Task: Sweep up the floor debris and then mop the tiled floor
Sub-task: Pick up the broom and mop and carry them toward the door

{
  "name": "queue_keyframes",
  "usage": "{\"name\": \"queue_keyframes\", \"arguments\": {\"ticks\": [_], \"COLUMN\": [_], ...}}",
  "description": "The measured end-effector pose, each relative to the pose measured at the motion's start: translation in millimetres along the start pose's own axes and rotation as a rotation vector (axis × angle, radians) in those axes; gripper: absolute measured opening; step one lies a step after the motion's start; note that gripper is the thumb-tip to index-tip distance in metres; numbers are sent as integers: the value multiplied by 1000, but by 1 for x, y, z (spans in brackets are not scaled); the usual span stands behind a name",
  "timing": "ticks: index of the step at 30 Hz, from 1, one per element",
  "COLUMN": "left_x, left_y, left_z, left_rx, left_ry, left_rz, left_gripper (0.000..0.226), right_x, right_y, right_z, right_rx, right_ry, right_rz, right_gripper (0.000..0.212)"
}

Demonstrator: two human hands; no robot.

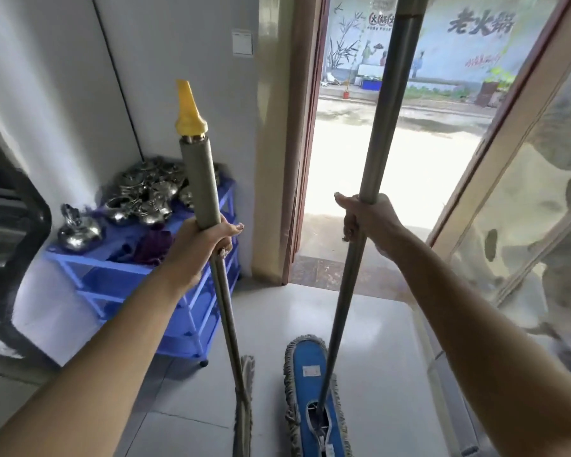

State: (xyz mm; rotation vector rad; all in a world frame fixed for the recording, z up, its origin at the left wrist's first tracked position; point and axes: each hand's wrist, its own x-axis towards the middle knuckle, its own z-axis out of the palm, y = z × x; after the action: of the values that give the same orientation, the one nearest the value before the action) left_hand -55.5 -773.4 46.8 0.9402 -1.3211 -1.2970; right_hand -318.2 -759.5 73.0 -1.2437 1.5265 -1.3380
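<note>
My left hand (pixel 201 249) grips the grey pole of a mop (pixel 208 199) that has a yellow cap on top; its head stands edge-on on the floor at the bottom centre (pixel 244 407). My right hand (pixel 366 219) grips the metal pole (pixel 383 127) of a second, flat mop. That mop's blue head with a grey fringe (pixel 310 374) lies flat on the light tiled floor (pixel 376 341). Both poles stand nearly upright in front of me.
A blue plastic rack (pixel 139 285) with shiny metal teapots (pixel 142 192) stands against the wall on the left. Straight ahead is an open doorway (pixel 393 159) to a sunlit street. A glass door panel (pixel 524 209) angles in on the right. A dark object fills the far left edge.
</note>
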Motion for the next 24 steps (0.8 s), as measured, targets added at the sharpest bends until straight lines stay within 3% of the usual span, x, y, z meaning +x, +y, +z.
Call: {"name": "queue_keyframes", "arguments": {"ticks": [5, 11, 18, 24], "left_x": [91, 166, 223, 280], "left_y": [-11, -22, -45, -61], "left_z": [-21, -49, -76, -81], "left_rx": [-42, -52, -26, -15], "left_ry": [-31, -6, 54, 128], "left_rz": [-125, -153, -158, -223], "left_gripper": [37, 39, 41, 29], "right_x": [98, 194, 285, 364], "right_y": [5, 8, 22, 30], "right_z": [45, 90, 152, 193], "right_rx": [-3, 64, 69, 28], "right_ry": [-30, 23, -80, -163], "right_rz": [17, 31, -7, -5], "right_gripper": [41, 40, 46, 44]}}
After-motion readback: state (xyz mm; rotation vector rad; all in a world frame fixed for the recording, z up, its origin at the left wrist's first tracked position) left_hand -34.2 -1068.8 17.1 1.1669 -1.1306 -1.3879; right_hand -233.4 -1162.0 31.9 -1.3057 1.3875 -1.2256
